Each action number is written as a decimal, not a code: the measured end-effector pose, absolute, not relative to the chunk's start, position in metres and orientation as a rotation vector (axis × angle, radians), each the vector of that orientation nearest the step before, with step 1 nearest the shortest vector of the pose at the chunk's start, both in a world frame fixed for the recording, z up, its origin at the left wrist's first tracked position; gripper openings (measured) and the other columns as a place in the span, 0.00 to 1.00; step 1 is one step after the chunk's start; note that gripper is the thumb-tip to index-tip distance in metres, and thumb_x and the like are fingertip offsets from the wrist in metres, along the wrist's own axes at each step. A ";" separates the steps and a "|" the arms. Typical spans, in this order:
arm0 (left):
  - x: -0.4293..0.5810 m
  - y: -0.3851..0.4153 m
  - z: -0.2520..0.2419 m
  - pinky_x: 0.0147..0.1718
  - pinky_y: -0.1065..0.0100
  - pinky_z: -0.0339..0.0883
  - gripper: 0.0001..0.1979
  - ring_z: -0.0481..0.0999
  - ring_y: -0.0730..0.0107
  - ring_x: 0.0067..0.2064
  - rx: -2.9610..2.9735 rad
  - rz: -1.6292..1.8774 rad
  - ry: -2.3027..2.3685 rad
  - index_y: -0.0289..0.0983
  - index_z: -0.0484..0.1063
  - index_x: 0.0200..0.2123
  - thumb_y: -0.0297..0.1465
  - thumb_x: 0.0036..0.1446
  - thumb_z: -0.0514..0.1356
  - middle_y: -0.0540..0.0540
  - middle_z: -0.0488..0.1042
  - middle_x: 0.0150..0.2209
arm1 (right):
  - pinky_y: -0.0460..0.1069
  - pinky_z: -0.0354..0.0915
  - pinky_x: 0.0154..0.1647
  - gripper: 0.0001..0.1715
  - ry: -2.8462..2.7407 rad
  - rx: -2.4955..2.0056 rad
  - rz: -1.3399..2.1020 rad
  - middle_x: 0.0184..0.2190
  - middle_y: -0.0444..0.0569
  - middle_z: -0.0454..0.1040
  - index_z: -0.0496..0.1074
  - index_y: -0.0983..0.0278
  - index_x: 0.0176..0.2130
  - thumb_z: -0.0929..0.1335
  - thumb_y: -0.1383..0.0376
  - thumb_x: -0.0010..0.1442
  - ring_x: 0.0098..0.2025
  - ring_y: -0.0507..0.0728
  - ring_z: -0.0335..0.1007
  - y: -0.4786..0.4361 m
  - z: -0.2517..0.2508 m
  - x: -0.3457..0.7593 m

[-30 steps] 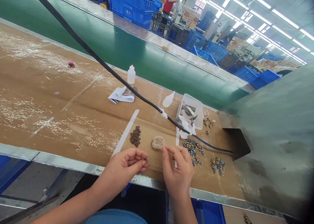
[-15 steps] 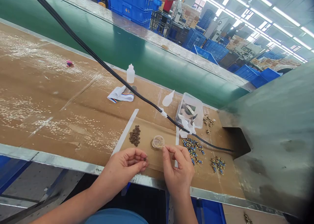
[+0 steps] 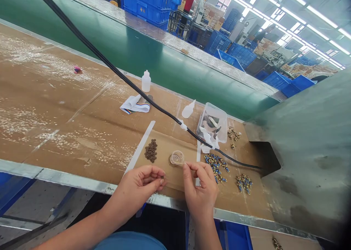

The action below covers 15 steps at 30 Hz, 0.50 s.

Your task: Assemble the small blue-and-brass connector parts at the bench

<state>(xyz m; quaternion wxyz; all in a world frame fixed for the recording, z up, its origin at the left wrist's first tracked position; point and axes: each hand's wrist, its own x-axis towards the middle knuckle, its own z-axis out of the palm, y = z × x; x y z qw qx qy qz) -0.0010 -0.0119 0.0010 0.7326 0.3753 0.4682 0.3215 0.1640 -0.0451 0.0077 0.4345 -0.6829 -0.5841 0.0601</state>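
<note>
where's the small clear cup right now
In the head view, the small clear cup sits on the cardboard just past the right hand, between the pile of dark brown parts and the blue-and-brass fittings.

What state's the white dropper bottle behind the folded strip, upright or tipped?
Upright: the white plastic dropper bottle stands on its base on the cardboard, nozzle pointing straight up.

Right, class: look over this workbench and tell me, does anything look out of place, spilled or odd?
A small pink scrap lies alone on the cardboard, far from the other parts, so it looks stray. A black cable also cuts diagonally across the bench, over the white tissue.
</note>
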 end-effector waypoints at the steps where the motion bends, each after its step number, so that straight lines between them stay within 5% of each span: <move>1: -0.001 -0.012 0.001 0.40 0.65 0.74 0.06 0.80 0.67 0.34 0.824 0.705 1.030 0.35 0.75 0.32 0.27 0.47 0.65 0.49 0.80 0.29 | 0.47 0.62 0.34 0.05 -1.451 -1.702 0.154 0.30 0.47 0.71 0.75 0.62 0.34 0.67 0.65 0.59 0.32 0.52 0.66 -0.045 0.008 0.164; 15: -0.002 -0.013 -0.001 0.40 0.63 0.74 0.08 0.80 0.65 0.34 0.806 0.710 1.023 0.35 0.76 0.32 0.30 0.46 0.66 0.47 0.80 0.29 | 0.47 0.62 0.32 0.06 -1.454 -1.705 0.157 0.29 0.46 0.71 0.74 0.62 0.33 0.67 0.64 0.59 0.31 0.52 0.65 -0.045 0.009 0.163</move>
